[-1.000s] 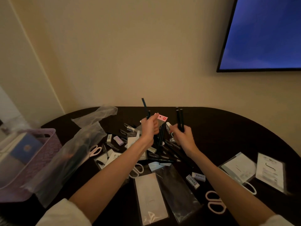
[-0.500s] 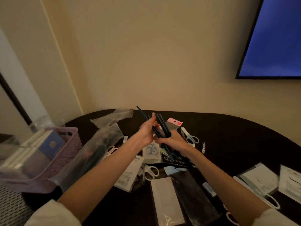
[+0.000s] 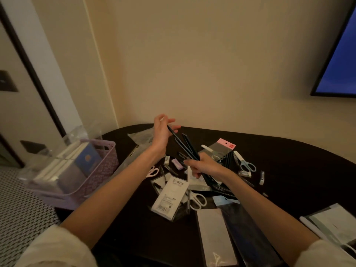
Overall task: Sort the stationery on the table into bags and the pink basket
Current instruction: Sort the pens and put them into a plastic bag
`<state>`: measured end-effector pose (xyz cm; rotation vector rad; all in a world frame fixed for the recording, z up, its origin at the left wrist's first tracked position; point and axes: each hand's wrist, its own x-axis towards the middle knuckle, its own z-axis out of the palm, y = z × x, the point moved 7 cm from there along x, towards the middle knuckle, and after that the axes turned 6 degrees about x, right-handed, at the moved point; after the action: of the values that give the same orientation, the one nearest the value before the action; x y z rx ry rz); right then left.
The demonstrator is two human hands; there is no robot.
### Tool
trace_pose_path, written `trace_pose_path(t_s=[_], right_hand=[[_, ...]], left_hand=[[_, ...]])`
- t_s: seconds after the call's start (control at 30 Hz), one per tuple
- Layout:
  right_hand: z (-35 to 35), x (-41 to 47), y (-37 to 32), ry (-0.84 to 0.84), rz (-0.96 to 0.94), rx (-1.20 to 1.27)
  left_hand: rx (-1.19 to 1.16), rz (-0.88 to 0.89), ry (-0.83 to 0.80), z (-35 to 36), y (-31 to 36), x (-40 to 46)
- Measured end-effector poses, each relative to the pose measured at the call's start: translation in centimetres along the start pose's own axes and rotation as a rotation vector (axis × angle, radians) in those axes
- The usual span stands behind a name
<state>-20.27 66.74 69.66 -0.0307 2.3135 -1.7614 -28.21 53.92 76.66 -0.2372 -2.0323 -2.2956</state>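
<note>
The dim, blurred light makes the small items hard to name. Her right hand (image 3: 202,165) grasps a bundle of dark pens (image 3: 185,147) above the clutter; the left hand (image 3: 163,130) is spread loosely beside the bundle's tip. The pink basket (image 3: 100,166) at the table's (image 3: 289,170) left edge holds notebooks (image 3: 73,160) in clear plastic. A screen (image 3: 341,60) hangs on the wall.

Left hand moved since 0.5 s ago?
Yes. The left hand has opened and lifted away from the right hand and its pens, toward the table's far edge.
</note>
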Motion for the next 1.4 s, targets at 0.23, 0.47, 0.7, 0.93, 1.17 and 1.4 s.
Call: trace_pose_path(t_s=[0.23, 0.47, 0.7, 0.93, 1.17, 1.4], right_hand=[[2.1, 1.4, -1.2, -0.076, 0.05, 0.075], [2.3, 2.5, -0.7, -0.122, 0.126, -0.021], [1.6, 3.9, -0.5, 0.043, 0.132, 0.114], [-1.1, 5.8, 0.2, 0.027, 0.228, -0.003], [-2.6, 7.6, 1.4, 0.019, 0.251, 0.009], [-2.4, 7.7, 1.6, -0.124, 0.204, -0.018]], left_hand=[[0.37, 0.117, -0.151, -1.6, -0.8, 0.5], [0.461, -0.046, -0.434, -2.6, -1.0, 0.0], [0.472, -0.008, -0.12, -5.7, -0.5, 2.3], [1.209, 0.022, 0.0, -7.3, -0.6, 6.5], [1.694, -0.063, -0.219, -3.7, -3.1, 6.8], [1.789, -0.27, -0.41, -3.3, -4.4, 5.8]])
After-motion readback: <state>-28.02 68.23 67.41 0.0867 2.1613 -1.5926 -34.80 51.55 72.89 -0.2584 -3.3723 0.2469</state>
